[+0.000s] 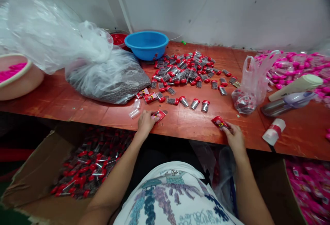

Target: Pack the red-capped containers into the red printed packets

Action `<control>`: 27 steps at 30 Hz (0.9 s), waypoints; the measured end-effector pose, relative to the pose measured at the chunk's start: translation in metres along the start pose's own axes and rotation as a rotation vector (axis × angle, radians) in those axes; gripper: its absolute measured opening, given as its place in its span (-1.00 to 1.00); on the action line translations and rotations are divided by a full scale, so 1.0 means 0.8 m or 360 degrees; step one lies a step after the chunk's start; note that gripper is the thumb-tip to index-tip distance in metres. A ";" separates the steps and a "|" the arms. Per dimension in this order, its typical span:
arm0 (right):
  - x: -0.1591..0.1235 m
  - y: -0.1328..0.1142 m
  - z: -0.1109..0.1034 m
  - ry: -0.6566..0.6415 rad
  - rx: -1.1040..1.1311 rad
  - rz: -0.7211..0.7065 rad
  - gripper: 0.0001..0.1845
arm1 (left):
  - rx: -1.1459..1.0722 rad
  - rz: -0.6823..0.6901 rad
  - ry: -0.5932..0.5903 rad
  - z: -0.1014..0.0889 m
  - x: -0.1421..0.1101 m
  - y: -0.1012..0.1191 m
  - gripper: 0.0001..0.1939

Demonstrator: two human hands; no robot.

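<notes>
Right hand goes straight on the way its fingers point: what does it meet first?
Likely the right-end jar of the front row, met by the packet the right hand holds; one view leaves depth unclear.

Left packet (161, 115), at left hand (145, 123): glossy printed film. Right packet (218, 121), in right hand (235, 135): likewise glossy, creased. Jars (205, 107) beyond both hands: clear, smooth plastic; caps (205, 102) shiny red plastic. Tabletop (190, 128) beneath hands: wood-look, semi-gloss. Basin (146, 47) beyond left hand: smooth plastic. Carton (38, 170) below left hand: matt cardboard.
</notes>
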State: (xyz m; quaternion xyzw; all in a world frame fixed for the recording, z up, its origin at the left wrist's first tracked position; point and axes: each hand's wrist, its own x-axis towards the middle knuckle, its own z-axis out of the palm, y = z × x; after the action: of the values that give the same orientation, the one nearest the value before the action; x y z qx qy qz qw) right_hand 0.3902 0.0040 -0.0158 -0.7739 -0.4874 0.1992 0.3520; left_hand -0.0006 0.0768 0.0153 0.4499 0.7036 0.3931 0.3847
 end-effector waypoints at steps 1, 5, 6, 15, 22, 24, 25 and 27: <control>0.003 0.007 -0.005 0.0059 -0.0168 -0.0016 -0.42 | 0.0092 0.0015 -0.0016 -0.005 0.007 -0.004 -0.71; -0.011 -0.016 0.014 0.0213 -0.0236 -0.0186 -0.37 | 0.0324 0.0107 -0.0075 -0.004 0.009 -0.015 -0.80; -0.020 -0.031 0.028 0.0172 -0.0116 -0.0258 -0.42 | 0.0328 0.0128 -0.0061 -0.001 0.006 -0.015 -0.80; -0.081 -0.178 0.152 -0.0836 0.0967 -0.0429 -0.57 | -0.0308 0.0250 -0.0377 0.018 -0.052 -0.004 -0.75; -0.052 -0.221 0.078 -0.1254 0.0346 -0.1042 -0.94 | -0.0292 0.0229 -0.0819 -0.022 -0.078 0.000 -0.57; -0.049 -0.232 0.059 -0.1590 0.0482 -0.1096 -0.88 | -0.0537 0.0182 -0.0793 -0.042 -0.077 0.001 -0.45; -0.050 -0.237 0.054 -0.1703 0.0519 -0.1136 -0.85 | -0.0694 0.0183 -0.0763 -0.052 -0.076 0.000 -0.45; -0.053 -0.245 0.051 -0.1691 0.0475 -0.1200 -0.78 | -0.0989 0.0169 -0.0679 -0.067 -0.074 -0.001 -0.46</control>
State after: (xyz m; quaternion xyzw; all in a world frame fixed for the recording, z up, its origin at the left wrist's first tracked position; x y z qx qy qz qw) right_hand 0.2245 0.0350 0.1000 -0.2903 -0.7988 0.4820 0.2130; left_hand -0.0314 0.0101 0.0466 0.4192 0.4306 0.5046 0.6199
